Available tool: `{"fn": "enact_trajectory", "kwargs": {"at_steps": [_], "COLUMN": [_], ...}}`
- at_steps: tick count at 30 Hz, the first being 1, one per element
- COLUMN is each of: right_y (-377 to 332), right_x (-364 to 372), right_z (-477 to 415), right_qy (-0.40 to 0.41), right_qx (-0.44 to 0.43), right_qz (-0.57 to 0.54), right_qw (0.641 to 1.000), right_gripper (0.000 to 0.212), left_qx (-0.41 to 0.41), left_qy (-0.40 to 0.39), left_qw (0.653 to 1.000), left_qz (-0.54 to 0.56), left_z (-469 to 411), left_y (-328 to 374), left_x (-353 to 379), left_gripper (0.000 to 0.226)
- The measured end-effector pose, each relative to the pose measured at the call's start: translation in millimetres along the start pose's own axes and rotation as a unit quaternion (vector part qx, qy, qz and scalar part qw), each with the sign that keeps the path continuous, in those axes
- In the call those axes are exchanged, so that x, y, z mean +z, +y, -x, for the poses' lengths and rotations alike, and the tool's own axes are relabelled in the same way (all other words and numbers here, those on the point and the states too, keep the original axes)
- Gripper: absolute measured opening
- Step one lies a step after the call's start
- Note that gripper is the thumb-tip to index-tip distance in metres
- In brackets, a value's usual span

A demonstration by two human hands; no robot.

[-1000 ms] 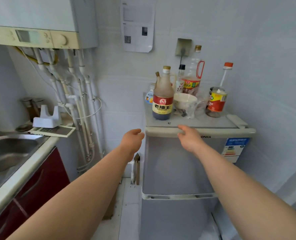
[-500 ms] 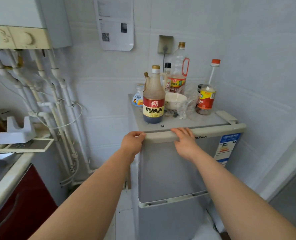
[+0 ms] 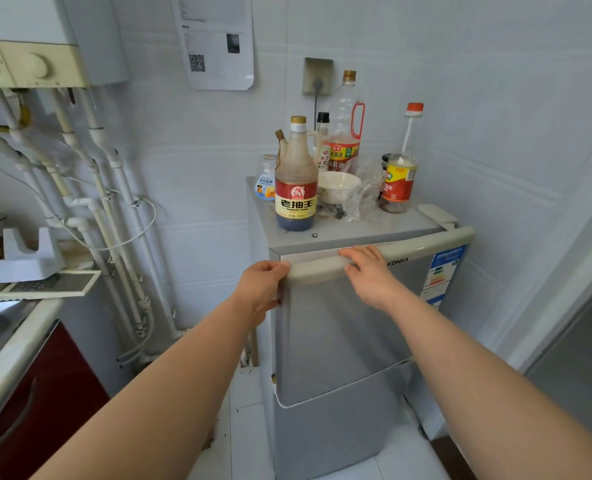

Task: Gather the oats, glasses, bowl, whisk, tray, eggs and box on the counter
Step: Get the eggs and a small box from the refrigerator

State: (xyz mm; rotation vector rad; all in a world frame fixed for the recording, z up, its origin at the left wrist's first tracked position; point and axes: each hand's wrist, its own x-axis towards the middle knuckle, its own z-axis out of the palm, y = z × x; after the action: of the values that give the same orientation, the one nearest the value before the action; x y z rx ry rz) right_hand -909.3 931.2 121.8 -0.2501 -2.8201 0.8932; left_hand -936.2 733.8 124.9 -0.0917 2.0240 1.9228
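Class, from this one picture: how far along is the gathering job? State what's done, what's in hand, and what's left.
Done: nothing listed shows on the visible stretch of the counter. In hand: the left hand and right hand grip the handle of the fridge door, which looks barely cracked open. Left: every item, perhaps including the white bowl on the fridge top.

fridge right of counter — pipes on the wall between them | fridge top: large bottle in front, bowl just behind to its right, other bottles behind by the wall | left hand at left end of handle — right hand beside it
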Motion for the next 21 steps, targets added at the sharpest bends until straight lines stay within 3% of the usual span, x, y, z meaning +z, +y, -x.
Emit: {"fn": "enact_trajectory", "kwargs": {"at_steps": [7, 11, 18, 21], "right_y": [10, 31, 71, 95], "right_x": [-14, -34, -70, -90], "right_z": [54, 98, 162, 189], "right_qy": [0.004, -0.006, 0.009, 0.031], "right_qx": [-0.007, -0.009, 0.049, 0.087], "right_qz": [-0.052, -0.075, -0.128, -0.213], "right_qw": [0.999, 0.997, 0.990, 0.973], "right_gripper": [0.040, 0.043, 0.069, 0.057], "left_qx": [-0.006, -0.019, -0.047, -0.043], "left_qy": [-0.006, -0.048, -0.140, -0.150], "left_qw": [0.999, 0.997, 0.986, 0.986], "left_qz": [-0.042, -0.065, -0.077, -0.064], "left_z": [53, 95, 161, 182], "left_y": [-15, -26, -58, -69], "left_x": [21, 45, 116, 157], "left_gripper": [0.017, 0.016, 0.014, 0.027]}}
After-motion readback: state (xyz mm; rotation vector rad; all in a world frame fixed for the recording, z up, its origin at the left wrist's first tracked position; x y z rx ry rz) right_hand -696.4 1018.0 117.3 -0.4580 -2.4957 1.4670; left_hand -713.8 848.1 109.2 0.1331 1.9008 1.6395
